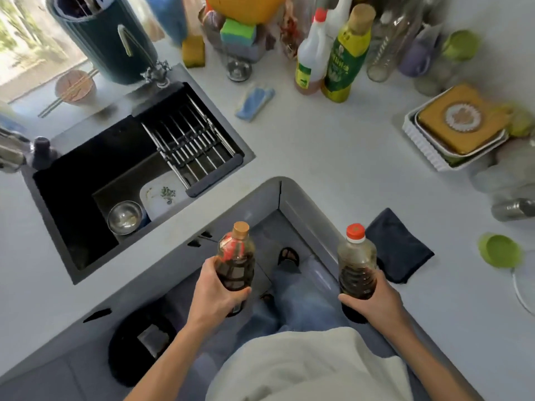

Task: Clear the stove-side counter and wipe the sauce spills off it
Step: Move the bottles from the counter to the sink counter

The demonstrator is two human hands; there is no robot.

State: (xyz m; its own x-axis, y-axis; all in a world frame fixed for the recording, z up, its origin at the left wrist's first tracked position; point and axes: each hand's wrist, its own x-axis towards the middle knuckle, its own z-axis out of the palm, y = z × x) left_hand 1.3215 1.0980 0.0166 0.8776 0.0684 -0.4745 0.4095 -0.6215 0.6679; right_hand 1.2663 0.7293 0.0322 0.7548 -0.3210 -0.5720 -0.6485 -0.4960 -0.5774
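Two bottles of dark sauce are held up in front of the person, off the bench, above the gap where the L-shaped bench (pixel 333 157) turns its inner corner. The left hand (pixel 215 296) is wrapped round the lower body of the tan-capped bottle (pixel 236 256), fingers curled behind it and thumb across the front. The right hand (pixel 376 302) grips the red-capped bottle (pixel 357 263) near its base in the same way. Both bottles stand roughly upright and hold dark liquid in their lower half. Just beside the red-capped bottle, a dark folded cloth (pixel 398 246) lies on the bench near its edge. Farther right sits a green lid (pixel 499 250). On the left arm of the bench is a black sink (pixel 72 204) with a metal rack (pixel 191 140) across its far end, a steel bowl (pixel 125 217) and a white board inside. At the back stand a yellow-labelled oil bottle (pixel 346 56), a red-capped white bottle (pixel 311 53) touching it, a blue folded rag (pixel 254 103) well in front, and sponges (pixel 238 31). A white ribbed tray (pixel 425 146) with a yellow-brown square item rests at the right. Sauce spills cannot be made out from this view.
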